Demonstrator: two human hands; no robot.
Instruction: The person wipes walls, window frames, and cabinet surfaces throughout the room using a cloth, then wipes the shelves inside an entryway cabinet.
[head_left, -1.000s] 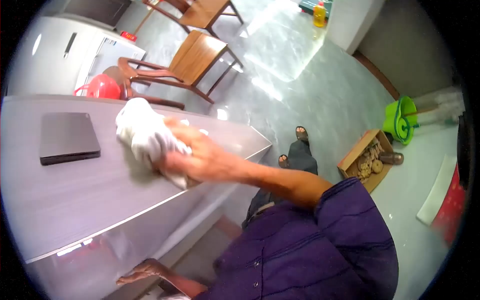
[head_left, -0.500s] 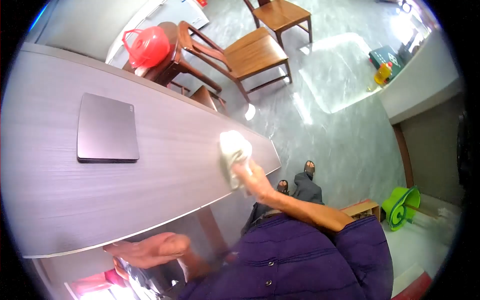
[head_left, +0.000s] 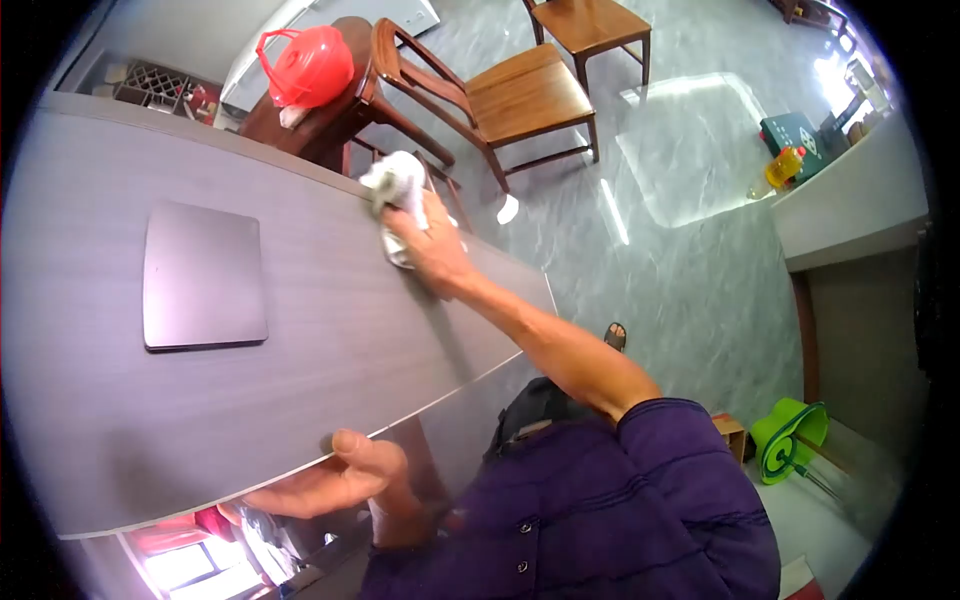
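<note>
Right hand (head_left: 430,245) bunches white cloth (head_left: 400,190) at far edge of counter (head_left: 320,340), fingers closed round it. Left hand (head_left: 340,480) is empty, fingers loosely wide, by near edge; contact unclear. We see 2 risks: loose folds snag on edge; wide leftward sweep knocks closed laptop (head_left: 203,275).

Floor (head_left: 570,280): bright and glossy, white glare streaks beyond the right hand (head_left: 430,245).
Window (head_left: 195,568): blown-out white, below and left of the left hand (head_left: 335,480).
Surface (head_left: 320,350): softly lit, diffuse shadows near both hands.
Laptop (head_left: 205,275): pale sheen.
Cloth (head_left: 402,185): nearly white, slightly blurred.
Edges: fisheye-bowed, black-rimmed, hazy right of the hands.
</note>
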